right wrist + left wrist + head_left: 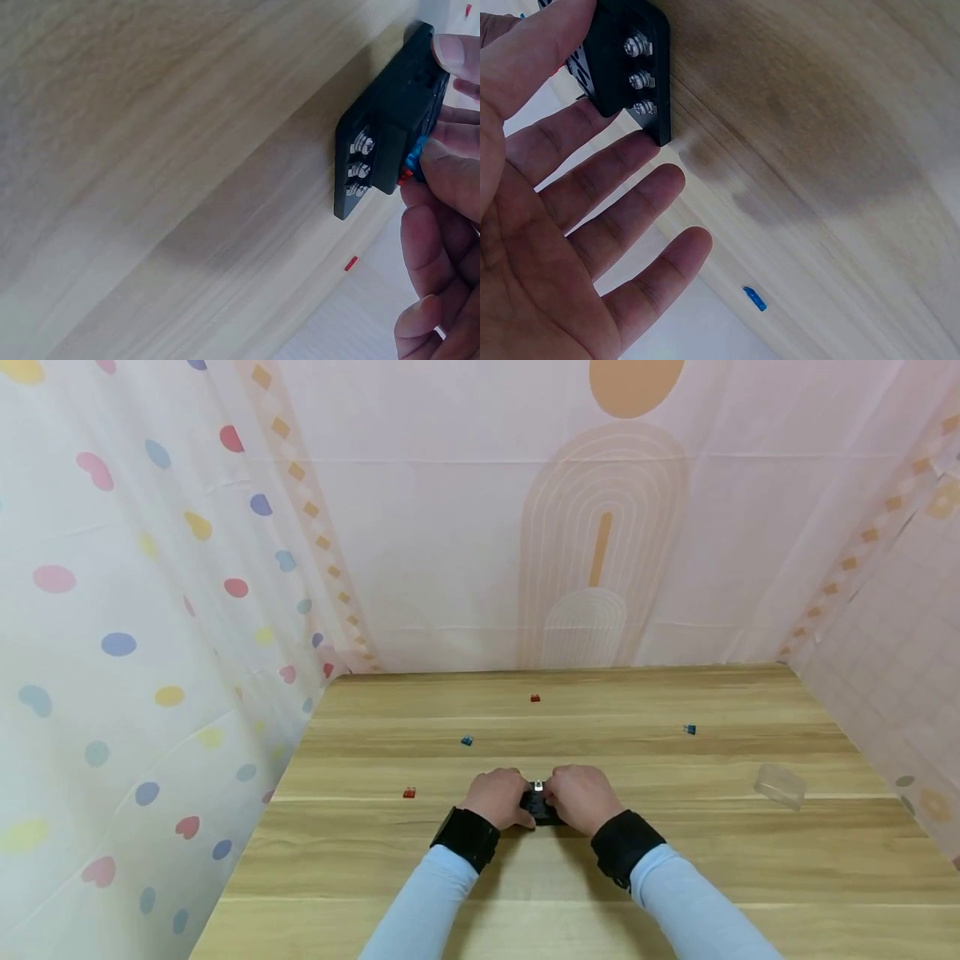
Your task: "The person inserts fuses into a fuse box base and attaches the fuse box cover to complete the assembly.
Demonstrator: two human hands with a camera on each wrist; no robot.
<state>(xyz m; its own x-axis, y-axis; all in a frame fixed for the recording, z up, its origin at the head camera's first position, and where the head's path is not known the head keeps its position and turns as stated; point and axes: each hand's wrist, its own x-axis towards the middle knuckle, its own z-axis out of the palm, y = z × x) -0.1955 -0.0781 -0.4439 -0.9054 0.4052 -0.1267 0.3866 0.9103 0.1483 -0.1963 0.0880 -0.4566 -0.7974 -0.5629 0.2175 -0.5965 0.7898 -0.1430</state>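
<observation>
A black fuse block [542, 810] with a row of screw terminals [361, 166] lies on the table between both hands. My left hand [498, 798] holds its left side between thumb and index finger. In the left wrist view the other fingers of that hand [555, 225] are spread, one touching the block's edge. My right hand [583, 797] pinches a blue blade fuse [415, 156] at the top of the block. Just beside it a red fuse [406, 176] sits at the block, partly hidden by the fingers. Whether the blue fuse is seated in a slot, I cannot tell.
Loose blade fuses lie around on the wooden table: a red one [408, 792] at left, a blue one [467, 741] behind it, a red one [535, 698] farther back and a blue one [690, 729] to the right. A clear plastic cover [780, 787] lies at right. Curtains hang behind.
</observation>
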